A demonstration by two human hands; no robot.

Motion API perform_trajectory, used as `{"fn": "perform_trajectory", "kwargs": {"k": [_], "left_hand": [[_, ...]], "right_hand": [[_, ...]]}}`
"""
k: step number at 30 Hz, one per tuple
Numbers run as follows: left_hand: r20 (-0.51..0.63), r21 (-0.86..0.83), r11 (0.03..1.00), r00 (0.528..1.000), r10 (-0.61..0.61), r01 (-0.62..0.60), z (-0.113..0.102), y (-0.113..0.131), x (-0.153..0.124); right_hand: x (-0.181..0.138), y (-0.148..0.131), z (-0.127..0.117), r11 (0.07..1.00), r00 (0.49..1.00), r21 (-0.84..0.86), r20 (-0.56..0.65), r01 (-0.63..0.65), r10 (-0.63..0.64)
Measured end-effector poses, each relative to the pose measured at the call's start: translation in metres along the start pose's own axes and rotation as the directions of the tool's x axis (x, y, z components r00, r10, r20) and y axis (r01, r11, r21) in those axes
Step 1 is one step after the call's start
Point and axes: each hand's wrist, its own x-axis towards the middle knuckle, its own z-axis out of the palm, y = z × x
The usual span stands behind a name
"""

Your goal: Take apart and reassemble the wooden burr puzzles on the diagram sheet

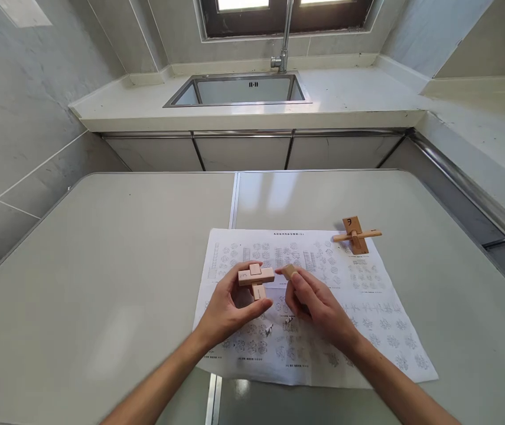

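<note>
Several interlocked light wooden puzzle pieces (256, 276) sit in my left hand (230, 307), fingers behind them and thumb along the near side. Small marks show on the block faces. Just to the right, my right hand (318, 301) pinches a small wooden piece (289, 271) between thumb and fingers. A narrow gap separates that piece from the assembly. Both hands are over a printed sheet (385, 348) covered with small diagrams. On the sheet's far right edge stands another wooden assembly (357, 236), a flat marked piece crossed by a thin bar.
The sheet lies on a pale folding table (101, 265) with a metal seam (215, 395) down its middle. Tiny white scraps (269, 330) rest on the paper. Beyond are a counter (345, 94), a sink (238, 90) and a tap (284, 53). A tiled wall (22, 147) borders the left side.
</note>
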Motion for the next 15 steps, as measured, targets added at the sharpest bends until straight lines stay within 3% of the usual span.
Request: {"fn": "perform_trajectory", "kwargs": {"k": [5, 11, 15], "left_hand": [[0.005, 0.007, 1.0, 1.0, 0.004, -0.004, 0.0002, -0.0009, 0.0012], [0.017, 0.021, 1.0, 1.0, 0.02, -0.021, 0.0015, -0.0001, 0.0018], [0.019, 0.027, 0.999, 1.0, 0.019, -0.02, 0.0015, 0.001, 0.0015]], "right_hand": [[-0.0004, 0.0013, -0.0013, 0.999, 0.999, -0.041, 0.031, 0.018, -0.017], [0.0005, -0.0037, -0.002, 0.979, 0.99, -0.153, -0.017, 0.138, -0.142], [0.0005, -0.0026, -0.0046, 0.978, 0.99, -0.17, -0.048, 0.124, -0.134]]}}
